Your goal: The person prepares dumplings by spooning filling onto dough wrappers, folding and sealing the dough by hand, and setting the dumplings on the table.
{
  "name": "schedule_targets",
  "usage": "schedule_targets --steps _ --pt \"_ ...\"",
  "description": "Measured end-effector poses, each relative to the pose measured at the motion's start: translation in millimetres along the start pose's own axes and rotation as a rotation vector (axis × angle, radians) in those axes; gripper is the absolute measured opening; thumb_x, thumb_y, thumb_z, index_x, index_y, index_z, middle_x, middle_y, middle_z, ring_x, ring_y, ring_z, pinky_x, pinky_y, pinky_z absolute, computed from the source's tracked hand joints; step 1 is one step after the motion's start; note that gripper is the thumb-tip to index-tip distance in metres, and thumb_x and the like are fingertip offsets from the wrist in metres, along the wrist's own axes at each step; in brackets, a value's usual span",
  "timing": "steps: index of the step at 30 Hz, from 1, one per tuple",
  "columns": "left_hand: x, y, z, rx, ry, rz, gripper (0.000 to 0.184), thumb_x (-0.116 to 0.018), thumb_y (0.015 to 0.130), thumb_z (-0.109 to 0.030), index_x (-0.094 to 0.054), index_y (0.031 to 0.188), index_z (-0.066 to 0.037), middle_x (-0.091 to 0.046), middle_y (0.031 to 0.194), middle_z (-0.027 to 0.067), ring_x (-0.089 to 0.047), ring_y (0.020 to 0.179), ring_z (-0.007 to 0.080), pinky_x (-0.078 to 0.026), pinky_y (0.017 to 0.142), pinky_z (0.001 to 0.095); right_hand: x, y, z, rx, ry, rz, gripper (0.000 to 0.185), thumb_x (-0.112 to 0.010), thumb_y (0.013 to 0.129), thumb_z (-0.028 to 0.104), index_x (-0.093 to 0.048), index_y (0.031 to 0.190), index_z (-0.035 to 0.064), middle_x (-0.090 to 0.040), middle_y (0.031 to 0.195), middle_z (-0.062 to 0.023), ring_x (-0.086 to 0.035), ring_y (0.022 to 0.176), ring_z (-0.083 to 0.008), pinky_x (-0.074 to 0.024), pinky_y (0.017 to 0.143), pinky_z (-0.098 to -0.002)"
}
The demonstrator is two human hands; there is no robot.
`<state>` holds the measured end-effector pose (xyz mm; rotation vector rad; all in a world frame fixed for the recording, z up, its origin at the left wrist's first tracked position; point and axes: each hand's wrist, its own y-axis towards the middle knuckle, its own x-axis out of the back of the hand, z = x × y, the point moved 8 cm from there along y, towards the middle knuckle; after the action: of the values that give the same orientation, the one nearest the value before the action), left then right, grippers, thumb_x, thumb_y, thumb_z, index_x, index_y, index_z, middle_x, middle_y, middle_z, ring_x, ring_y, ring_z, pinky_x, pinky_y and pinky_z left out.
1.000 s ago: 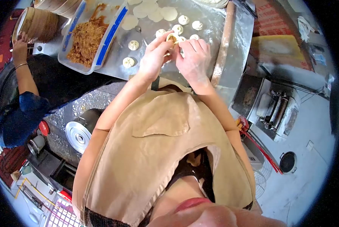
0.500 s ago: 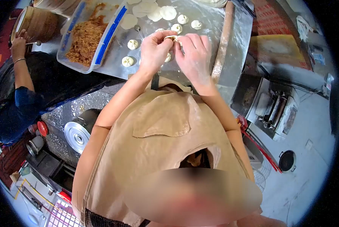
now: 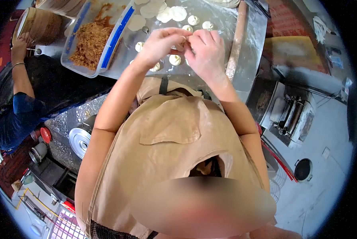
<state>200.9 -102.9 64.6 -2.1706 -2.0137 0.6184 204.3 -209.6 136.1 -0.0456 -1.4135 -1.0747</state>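
Over the metal table (image 3: pixel 250 55), my left hand (image 3: pixel 160 47) and my right hand (image 3: pixel 207 51) meet, thumbs and fingers pinched together on a small filled dumpling. Most of that dumpling is hidden by my fingers. Flour whitens my right hand. Several pleated dumplings (image 3: pixel 175 60) sit on the table below and beyond my hands. Flat round dough wrappers (image 3: pixel 178 14) lie at the far side, some overlapping. A spoon (image 3: pixel 145 30) rests just beyond my left hand, partly covered by it.
Left of my hands stands a plastic tub (image 3: pixel 118 36) of brownish filling (image 3: pixel 89 44). A floury rolling pin (image 3: pixel 237 44) lies to the right. At far left a co-worker's hand (image 3: pixel 20 49) holds a spoon near bamboo steamers (image 3: pixel 43 28). A lidded pot (image 3: pixel 79 141) stands below.
Both hands stay together, pinching, while my left wrist has shifted left and my fingers have turned. The dough edge visible before is now mostly covered, and the dumplings below my hands show more.
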Motion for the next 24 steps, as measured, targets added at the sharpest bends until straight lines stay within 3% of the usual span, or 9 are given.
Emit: schedule_targets --steps 3,6,7,11,20,24 --pt "6 0 -1 -0.014 -0.168 -0.108 0.054 -0.022 0.094 -0.039 -0.055 0.118 -0.004 -0.061 0.109 0.0066 -0.055 0.106 0.0175 -0.046 0.087 0.0362 13 2 -17 -0.146 0.297 -0.155 0.008 -0.068 0.067 0.010 -0.062 0.072 0.0111 -0.057 0.081 -0.0017 -0.052 0.076 -0.0227 -0.0395 0.071 -0.0349" --pt "-16 6 26 0.042 -0.495 -0.124 0.052 -0.027 0.095 -0.044 -0.057 0.111 -0.005 -0.061 0.101 0.0081 -0.059 0.086 0.0163 -0.049 0.073 0.0290 6 -6 -17 -0.213 0.364 -0.136 0.009 -0.069 0.067 0.010 -0.062 0.073 0.0106 -0.057 0.080 -0.0023 -0.052 0.074 -0.0228 -0.0401 0.072 -0.0357" --pt "-18 8 28 0.029 -0.502 -0.207 0.049 -0.029 0.096 -0.045 -0.058 0.101 -0.005 -0.063 0.088 0.0051 -0.056 0.067 0.0112 -0.044 0.050 0.0231 2 -8 -14 -0.218 0.295 -0.126 0.009 -0.069 0.067 0.011 -0.063 0.073 0.0104 -0.057 0.081 -0.0019 -0.052 0.078 -0.0231 -0.0404 0.072 -0.0359" --pt "-11 9 22 0.027 -0.293 -0.248 0.045 -0.033 0.096 -0.041 -0.058 0.092 -0.005 -0.060 0.073 0.0047 -0.050 0.054 0.0095 -0.032 0.040 0.0209 9 -4 -14 -0.220 0.226 -0.123 0.009 -0.069 0.067 0.013 -0.063 0.074 0.0119 -0.056 0.083 0.0013 -0.050 0.084 -0.0229 -0.0398 0.071 -0.0363" --pt "-11 13 28 0.106 -0.355 -0.175 0.047 -0.037 0.094 -0.047 -0.057 0.089 -0.005 -0.058 0.072 0.0050 -0.053 0.056 0.0115 -0.037 0.041 0.0211 22 5 6 0.018 0.006 -0.154 0.009 -0.068 0.067 0.017 -0.060 0.070 0.0134 -0.054 0.081 0.0033 -0.048 0.080 -0.0184 -0.0359 0.068 -0.0354" --pt "-13 10 26 0.181 -0.338 -0.187 0.050 -0.035 0.094 -0.049 -0.058 0.089 -0.005 -0.058 0.070 0.0044 -0.052 0.054 0.0110 -0.036 0.040 0.0218 21 5 10 0.064 -0.037 -0.032 0.009 -0.067 0.066 0.017 -0.060 0.070 0.0127 -0.053 0.081 0.0026 -0.048 0.079 -0.0181 -0.0361 0.067 -0.0357"
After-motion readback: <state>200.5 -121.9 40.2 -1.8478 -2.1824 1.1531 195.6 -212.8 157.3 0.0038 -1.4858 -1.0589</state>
